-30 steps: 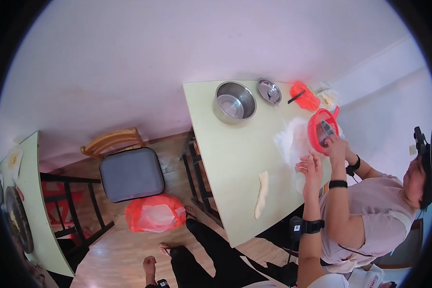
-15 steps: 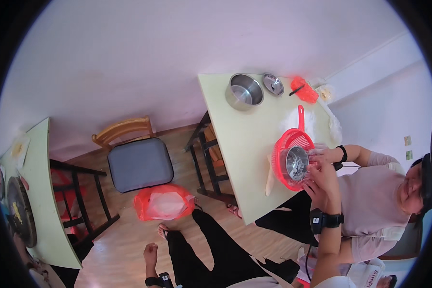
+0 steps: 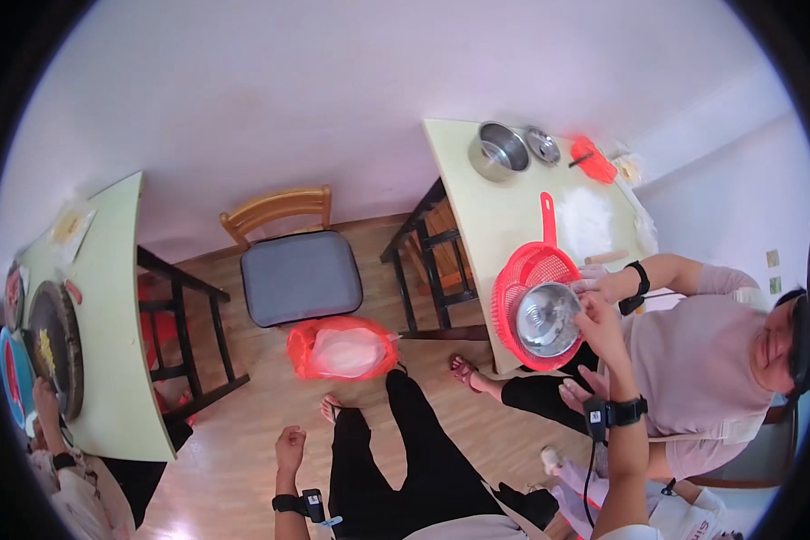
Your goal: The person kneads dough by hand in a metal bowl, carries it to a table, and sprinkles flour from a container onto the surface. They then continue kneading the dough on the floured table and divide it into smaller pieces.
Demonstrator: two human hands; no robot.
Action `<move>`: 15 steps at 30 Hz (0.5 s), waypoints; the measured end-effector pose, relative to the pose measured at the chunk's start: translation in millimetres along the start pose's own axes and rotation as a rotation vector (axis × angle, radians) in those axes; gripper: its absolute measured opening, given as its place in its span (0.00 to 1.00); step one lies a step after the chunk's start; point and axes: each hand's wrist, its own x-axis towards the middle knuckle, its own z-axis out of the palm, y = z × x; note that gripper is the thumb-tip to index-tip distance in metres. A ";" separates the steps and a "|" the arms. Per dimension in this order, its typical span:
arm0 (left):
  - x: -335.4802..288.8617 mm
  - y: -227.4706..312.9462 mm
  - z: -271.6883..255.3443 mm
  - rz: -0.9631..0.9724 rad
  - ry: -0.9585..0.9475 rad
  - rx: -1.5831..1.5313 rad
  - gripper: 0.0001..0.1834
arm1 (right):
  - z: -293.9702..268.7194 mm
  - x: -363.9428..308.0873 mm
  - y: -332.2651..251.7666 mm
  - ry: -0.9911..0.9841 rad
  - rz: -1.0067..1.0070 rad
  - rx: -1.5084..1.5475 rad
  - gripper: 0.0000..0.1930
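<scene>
My right hand (image 3: 603, 331) grips the rim of a round metal bowl (image 3: 545, 326), which is tilted over a red perforated colander (image 3: 502, 301). A shiny, partly whitish inside shows in the bowl. The colander has a long red handle and is at the near edge of the right table. A co-worker's hand (image 3: 601, 283) touches the colander's right rim; their other hand (image 3: 585, 387) is below my wrist. My left hand (image 3: 290, 447) hangs low beside my leg with fingers curled in and nothing seen in them.
On the right table (image 3: 468, 189) are a steel pot (image 3: 499, 153), a metal lid (image 3: 543, 144), a red bag (image 3: 592, 160) and white powder (image 3: 588, 220). A chair (image 3: 301, 277) and a red bag (image 3: 342, 349) stand ahead. At left, another person works by a round board (image 3: 67, 360).
My view has shifted, so the tables and chair appear farther right. The bowl has tipped more over the colander, and the pale bits seen in it before are mostly gone from sight.
</scene>
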 end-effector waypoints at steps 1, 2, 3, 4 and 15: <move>-4.0 -2.6 -3.8 -0.008 0.016 -0.003 0.13 | -0.1 -7.4 -10.7 0.039 -0.057 0.114 0.03; -10.8 -9.2 -10.7 -0.005 0.022 0.022 0.13 | 1.7 -13.8 -22.3 0.014 -0.068 0.123 0.03; -18.8 -16.1 -15.2 -0.004 0.021 0.045 0.13 | -0.7 -23.0 -35.5 0.040 -0.081 0.103 0.03; -24.2 -23.5 -17.5 -0.024 0.039 0.045 0.13 | -2.4 -29.5 -48.6 0.064 -0.093 0.082 0.04; -99.1 -74.0 -10.9 -0.205 0.132 0.060 0.14 | 245.9 -96.3 -100.8 -1.114 0.400 0.764 0.08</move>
